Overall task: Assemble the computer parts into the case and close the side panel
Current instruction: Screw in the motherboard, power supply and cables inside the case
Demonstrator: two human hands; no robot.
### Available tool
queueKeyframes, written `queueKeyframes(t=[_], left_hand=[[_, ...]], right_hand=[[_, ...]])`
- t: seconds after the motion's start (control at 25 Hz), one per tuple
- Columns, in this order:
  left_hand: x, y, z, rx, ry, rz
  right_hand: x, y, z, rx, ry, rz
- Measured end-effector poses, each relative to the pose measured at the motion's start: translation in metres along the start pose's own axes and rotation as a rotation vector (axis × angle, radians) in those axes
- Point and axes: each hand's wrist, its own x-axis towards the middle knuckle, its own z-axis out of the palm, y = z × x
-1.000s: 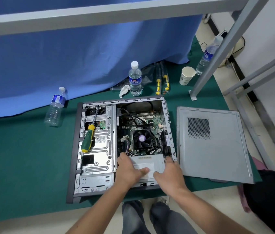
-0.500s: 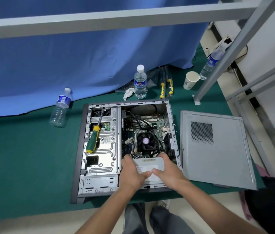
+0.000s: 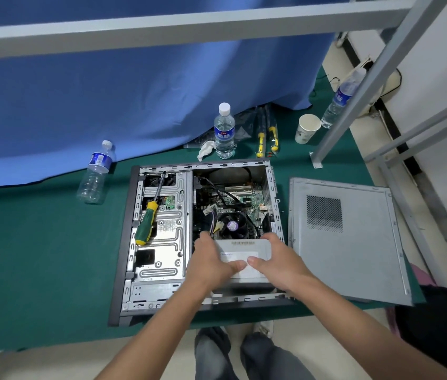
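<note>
The open computer case (image 3: 127, 242) lies on its side on the green table. Inside it a grey power supply (image 3: 244, 246) sits at the near right corner, below the black CPU fan (image 3: 232, 225) on the motherboard. My left hand (image 3: 211, 263) grips the power supply's left side, thumb on its top. My right hand (image 3: 277, 260) grips its right side, thumb on the white label. The grey side panel (image 3: 359, 242) lies flat to the right of the case. A green and yellow screwdriver (image 3: 146, 224) rests on the drive cage.
Water bottles stand behind the case (image 3: 224, 133), left of it (image 3: 94, 174) and at the far right (image 3: 340, 100). A paper cup (image 3: 307, 128) and yellow-handled tools (image 3: 267, 133) lie at the back. A grey metal frame post (image 3: 359, 91) lands on the table beside the panel. Blue cloth hangs behind.
Both hands have shifted a little further into the case with the power supply between them. The camera view has tilted slightly.
</note>
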Motion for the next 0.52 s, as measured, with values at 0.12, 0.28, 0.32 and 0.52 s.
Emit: queueKeyframes(t=[0.12, 0.28, 0.32, 0.52], left_hand=[[0.009, 0.018, -0.022, 0.035, -0.046, 0.005], [0.024, 0.044, -0.048, -0.015, -0.104, -0.027], [0.027, 0.048, -0.052, -0.063, -0.121, -0.035], [0.024, 0.042, -0.048, 0.067, -0.072, -0.031]], right_hand=[[0.005, -0.015, -0.018, 0.012, -0.019, 0.013], [0.015, -0.039, -0.045, 0.032, -0.093, 0.052], [0.017, -0.044, -0.050, 0.033, -0.103, 0.058], [0.018, -0.049, -0.053, 0.020, -0.166, 0.071]])
